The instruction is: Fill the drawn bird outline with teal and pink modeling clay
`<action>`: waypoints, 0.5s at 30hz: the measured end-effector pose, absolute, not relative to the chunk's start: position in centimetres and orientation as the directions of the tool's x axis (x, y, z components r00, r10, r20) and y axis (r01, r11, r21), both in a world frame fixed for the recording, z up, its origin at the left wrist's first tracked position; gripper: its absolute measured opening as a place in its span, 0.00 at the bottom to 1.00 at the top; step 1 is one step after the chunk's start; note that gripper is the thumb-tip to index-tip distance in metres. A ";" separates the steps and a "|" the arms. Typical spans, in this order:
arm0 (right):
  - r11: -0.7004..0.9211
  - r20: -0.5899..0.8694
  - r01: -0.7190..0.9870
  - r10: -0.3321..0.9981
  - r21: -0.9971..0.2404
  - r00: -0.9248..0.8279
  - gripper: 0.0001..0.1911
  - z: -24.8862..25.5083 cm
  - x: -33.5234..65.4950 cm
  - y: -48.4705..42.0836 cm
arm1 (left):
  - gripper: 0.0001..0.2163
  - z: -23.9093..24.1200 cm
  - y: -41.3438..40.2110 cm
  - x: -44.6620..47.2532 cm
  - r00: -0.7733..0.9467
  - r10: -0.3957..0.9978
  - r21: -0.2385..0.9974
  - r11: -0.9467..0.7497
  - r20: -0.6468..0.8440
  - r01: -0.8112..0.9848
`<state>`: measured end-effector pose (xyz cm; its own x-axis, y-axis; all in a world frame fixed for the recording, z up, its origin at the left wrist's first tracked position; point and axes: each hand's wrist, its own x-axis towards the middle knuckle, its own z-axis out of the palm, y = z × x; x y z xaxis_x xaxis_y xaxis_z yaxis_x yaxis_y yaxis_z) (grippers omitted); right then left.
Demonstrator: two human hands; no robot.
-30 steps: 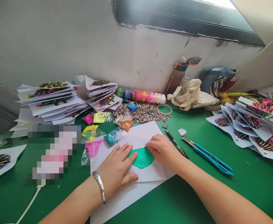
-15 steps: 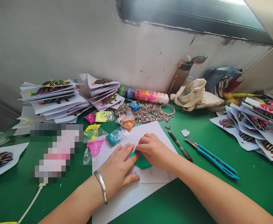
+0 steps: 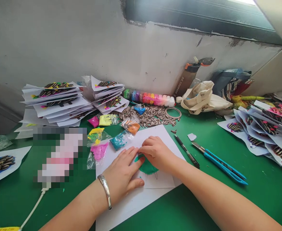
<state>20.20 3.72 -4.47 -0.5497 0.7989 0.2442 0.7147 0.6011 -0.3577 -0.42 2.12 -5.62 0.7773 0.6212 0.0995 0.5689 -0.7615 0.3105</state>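
A flat patch of green clay (image 3: 147,167) lies on a small white sheet (image 3: 159,181) that rests on a larger white paper (image 3: 128,205) on the green table (image 3: 227,205). My left hand (image 3: 122,175), a silver bangle on its wrist, lies flat on the paper with fingers stretched out, fingertips at the clay's left edge. My right hand (image 3: 156,153) covers the clay's top, fingers curled and pressing down on it.
Small bags of coloured clay (image 3: 107,134) and a heap of sunflower seeds (image 3: 150,116) lie behind the paper. A pen (image 3: 186,151) and blue utility knife (image 3: 221,165) lie to the right. Stacks of finished sheets stand at the left (image 3: 56,102) and right (image 3: 266,131).
My right hand has slid left over the green clay, from its right edge to its top, hiding more of it. The left hand has stayed flat on the paper.
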 end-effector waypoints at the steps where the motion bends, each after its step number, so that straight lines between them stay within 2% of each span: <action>1: 0.604 0.244 0.715 0.797 -0.353 -0.553 0.09 -4.4 20.2 3.7 | 0.27 -5.6 2.1 -0.4 0.777 0.622 0.311 -0.761 0.098 0.569; 5: 0.637 0.225 0.688 0.769 -0.349 -0.598 0.08 -4.2 20.2 3.8 | 0.27 -5.8 2.1 -0.4 0.779 0.618 0.305 -0.767 0.111 0.565; 15: 0.612 0.236 0.699 0.789 -0.370 -0.567 0.10 -4.3 20.5 3.7 | 0.28 -6.1 2.2 -0.6 0.785 0.610 0.272 -0.777 0.104 0.568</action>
